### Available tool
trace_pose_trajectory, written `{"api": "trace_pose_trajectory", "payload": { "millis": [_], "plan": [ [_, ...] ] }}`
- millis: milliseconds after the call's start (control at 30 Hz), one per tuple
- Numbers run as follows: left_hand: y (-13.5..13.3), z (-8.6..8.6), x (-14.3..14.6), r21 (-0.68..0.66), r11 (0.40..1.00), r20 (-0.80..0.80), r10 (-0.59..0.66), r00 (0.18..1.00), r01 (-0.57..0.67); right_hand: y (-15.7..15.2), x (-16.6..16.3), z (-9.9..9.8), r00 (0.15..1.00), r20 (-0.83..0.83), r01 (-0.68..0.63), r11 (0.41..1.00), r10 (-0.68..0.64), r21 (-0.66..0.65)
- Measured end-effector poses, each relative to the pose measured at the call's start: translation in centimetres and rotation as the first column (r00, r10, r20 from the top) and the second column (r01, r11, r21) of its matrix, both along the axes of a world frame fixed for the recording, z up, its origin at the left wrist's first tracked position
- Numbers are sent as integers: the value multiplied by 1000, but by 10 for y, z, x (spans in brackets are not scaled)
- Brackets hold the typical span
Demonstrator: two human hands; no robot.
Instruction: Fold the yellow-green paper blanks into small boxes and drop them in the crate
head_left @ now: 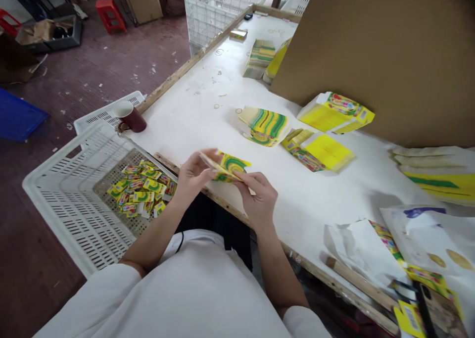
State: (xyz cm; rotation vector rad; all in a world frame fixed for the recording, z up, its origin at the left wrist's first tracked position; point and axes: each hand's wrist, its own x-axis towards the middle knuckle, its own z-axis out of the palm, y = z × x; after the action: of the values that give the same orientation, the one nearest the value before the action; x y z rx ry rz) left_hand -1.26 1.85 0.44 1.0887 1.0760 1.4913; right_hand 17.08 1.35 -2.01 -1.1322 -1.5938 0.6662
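Note:
Both hands hold a flat yellow-and-green printed carton (234, 164) just above the near edge of the table. My left hand (195, 177) grips its left end, where a pale edge shows between thumb and fingers. At the right end, my right hand (259, 193) pinches the carton between thumb and fingers. Beyond the hands, a fanned stack of flat cartons (269, 122) lies on the table. To my left, a white plastic basket (70, 194) contains many small folded cartons (143, 189).
On the white table (193, 110) are bundles of yellow cartons (322, 152) and a large brown cardboard sheet (378, 56). A maroon mug (133, 119) stands at the left edge. White plastic bags (359, 249) and a phone (440, 308) lie at right. A red stool (110, 15) stands behind.

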Motion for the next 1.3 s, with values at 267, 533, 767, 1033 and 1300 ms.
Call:
{"api": "trace_pose_trajectory", "payload": {
  "millis": [267, 533, 767, 1033, 1300],
  "plan": [
    [-10, 33, -12, -151, 954, -791, -273, 548, 257, -9, 5, 10, 971, 239, -59, 988, 24, 140],
    [-20, 2, 15, 34, 931, -836, -173, 521, 363, -5, -11, -3, 792, -567, -499, 775, 227, -388],
    [-20, -5, 12, -24, 917, -844, -232, 483, 399, 0, -13, -2, 680, -651, -675, 634, 338, -377],
    [-14, -12, 11, 60, 967, -825, -93, 558, 249, -8, -7, -9, 962, -159, -252, 947, 223, -197],
    [-15, 9, -13, -33, 981, -884, -117, 452, 191, -2, 10, -14, 947, 43, -309, 938, 319, -156]
  ]
}}
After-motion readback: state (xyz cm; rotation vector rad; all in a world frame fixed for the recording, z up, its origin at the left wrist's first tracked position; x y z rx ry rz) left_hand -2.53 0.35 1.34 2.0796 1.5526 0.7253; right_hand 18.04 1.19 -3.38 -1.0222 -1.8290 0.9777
